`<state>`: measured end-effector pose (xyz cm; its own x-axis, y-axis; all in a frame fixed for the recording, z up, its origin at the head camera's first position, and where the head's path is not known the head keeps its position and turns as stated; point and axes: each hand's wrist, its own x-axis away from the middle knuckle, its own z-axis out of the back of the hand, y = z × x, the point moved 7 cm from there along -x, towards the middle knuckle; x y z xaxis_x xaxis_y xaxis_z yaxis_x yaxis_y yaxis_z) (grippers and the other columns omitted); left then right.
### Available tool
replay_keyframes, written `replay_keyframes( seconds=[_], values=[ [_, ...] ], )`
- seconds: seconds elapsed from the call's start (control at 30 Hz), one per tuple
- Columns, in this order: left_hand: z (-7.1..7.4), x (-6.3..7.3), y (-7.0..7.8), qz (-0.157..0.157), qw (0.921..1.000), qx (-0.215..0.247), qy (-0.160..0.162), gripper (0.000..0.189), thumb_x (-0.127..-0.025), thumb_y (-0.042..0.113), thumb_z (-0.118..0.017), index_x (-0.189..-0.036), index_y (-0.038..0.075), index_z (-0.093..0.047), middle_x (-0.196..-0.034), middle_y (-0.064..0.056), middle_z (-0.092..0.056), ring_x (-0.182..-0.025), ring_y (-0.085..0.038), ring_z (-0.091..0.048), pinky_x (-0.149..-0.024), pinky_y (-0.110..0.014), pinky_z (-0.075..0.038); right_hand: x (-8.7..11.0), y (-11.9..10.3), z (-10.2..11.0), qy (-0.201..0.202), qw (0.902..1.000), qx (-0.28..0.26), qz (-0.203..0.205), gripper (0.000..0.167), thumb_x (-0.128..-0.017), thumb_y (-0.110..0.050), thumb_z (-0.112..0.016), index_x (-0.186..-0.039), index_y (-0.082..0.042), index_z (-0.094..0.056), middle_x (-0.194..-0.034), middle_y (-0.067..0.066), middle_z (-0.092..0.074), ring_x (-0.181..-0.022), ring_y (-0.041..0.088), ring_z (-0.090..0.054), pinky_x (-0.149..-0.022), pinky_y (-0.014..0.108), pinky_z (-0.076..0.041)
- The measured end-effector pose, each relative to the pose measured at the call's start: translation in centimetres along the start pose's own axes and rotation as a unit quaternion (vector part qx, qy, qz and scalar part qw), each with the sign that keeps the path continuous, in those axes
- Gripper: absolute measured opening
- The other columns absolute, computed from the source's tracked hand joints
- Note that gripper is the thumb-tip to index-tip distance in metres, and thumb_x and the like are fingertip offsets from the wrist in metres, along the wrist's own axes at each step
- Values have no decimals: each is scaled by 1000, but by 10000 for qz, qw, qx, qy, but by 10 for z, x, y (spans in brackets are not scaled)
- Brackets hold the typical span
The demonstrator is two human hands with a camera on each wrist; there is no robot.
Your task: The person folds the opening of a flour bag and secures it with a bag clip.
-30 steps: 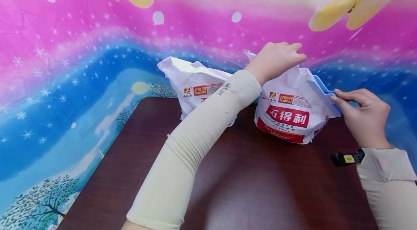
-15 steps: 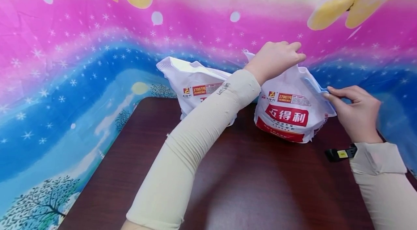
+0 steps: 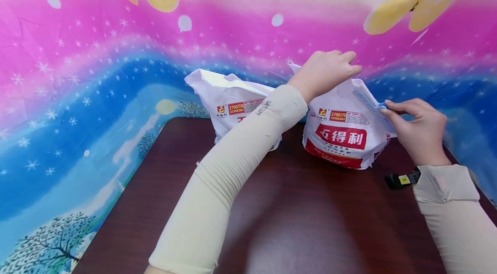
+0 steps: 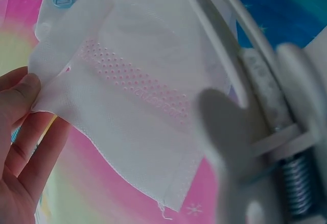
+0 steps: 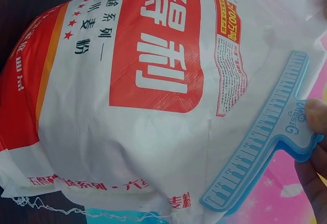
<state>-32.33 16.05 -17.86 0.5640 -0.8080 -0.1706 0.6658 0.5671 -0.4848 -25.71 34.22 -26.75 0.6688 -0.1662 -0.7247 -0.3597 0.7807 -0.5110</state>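
Observation:
A white flour bag (image 3: 338, 118) with red print stands towards the back right of the table. At its top edge my left hand (image 3: 325, 72) pinches the material; the left wrist view shows thumb and fingers (image 4: 25, 94) holding the bag's pale edge (image 4: 138, 112). My right hand (image 3: 421, 129) pinches the handles of a light-blue clip (image 3: 366, 100) between thumb and fingers. In the right wrist view the clip (image 5: 258, 132), printed with a keyboard pattern, lies slantwise across the bag's upper corner, its long bar over the material.
A second white flour bag (image 3: 227, 92) stands to the left, its top sagging, partly hidden behind my left sleeve (image 3: 240, 162). The dark wooden table (image 3: 303, 222) meets a colourful printed cloth (image 3: 116, 92) behind. A black strap (image 3: 401, 180) sticks out at my right wrist.
My right hand has moved left with the clip, and the clip's bar now lies further in over the bag's corner. My left hand keeps its hold on the top edge.

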Motion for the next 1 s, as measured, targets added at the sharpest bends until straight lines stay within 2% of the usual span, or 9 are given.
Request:
replay_keyframes(
  seconds=[0.13, 0.2, 0.57, 1.0],
  values=[
    [0, 1, 1, -15, 9999, -74, 78, 53, -105, 29, -56, -156, 34, -39, -160, 2, -38, -144, -13, -41, -112, -30, -40, 0, -3, -1, -18, 9998, 143, 102, 30, -85, -4, -80, -115, -2, -75, -98, 9, -70, -86, -19, -47, -70, -3, -36],
    [-1, 0, 1, -18, 9999, -87, 80, 53, -106, 28, -55, -156, 34, -39, -160, 2, -38, -144, -13, -41, -112, -30, -40, 1, -3, -1, -40, 9998, 166, 122, 30, -86, -4, -80, -115, -2, -74, -100, 17, -69, -87, -19, -46, -70, -3, -35],
    [-3, -1, 2, 41, 10000, -63, 48, 53, -106, 28, -54, -156, 34, -39, -161, 2, -37, -145, -14, -40, -111, -31, -41, 1, -4, -2, -81, 9995, 205, 215, 34, -87, -2, -79, -120, -2, -72, -104, 23, -70, -91, -23, -43, -71, -4, -32],
    [-4, -2, 3, 63, 9999, -31, 87, 53, -106, 29, -55, -156, 34, -40, -160, 2, -38, -145, -14, -40, -111, -31, -41, 4, 1, -4, -18, 9992, 319, 256, 38, -89, -5, -78, -126, -7, -70, -112, 23, -69, -97, -25, -39, -73, -4, -29]
  ],
)
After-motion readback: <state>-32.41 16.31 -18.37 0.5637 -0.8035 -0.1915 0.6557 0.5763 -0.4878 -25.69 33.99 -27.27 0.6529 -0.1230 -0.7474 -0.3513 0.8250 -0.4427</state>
